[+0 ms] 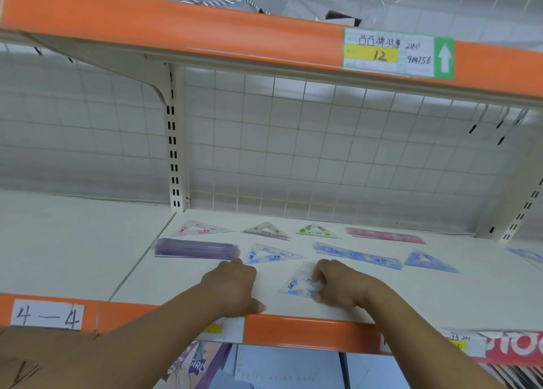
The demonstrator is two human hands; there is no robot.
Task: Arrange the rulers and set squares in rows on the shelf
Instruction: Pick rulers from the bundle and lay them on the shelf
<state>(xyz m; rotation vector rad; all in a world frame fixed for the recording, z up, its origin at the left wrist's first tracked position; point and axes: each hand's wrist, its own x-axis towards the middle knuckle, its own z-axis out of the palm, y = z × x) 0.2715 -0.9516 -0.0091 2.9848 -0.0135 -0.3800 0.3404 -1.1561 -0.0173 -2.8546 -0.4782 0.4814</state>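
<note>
Right hand point(338, 286) pinches a translucent blue plastic set square point(299, 286) on white shelf point(411, 294) — left hand point(232, 286) fingers curled, empty. Six triangular set squares point(273, 254), three strip rulers point(357, 255).

A shop: metal display shelves point(411, 294) with orange front strips point(308, 330), handwritten price labels point(388, 52), a numbered tag point(48, 315), a wire grid back panel point(323, 142), slotted uprights point(173, 153), and printed covers point(199, 365) stocked below.
</note>
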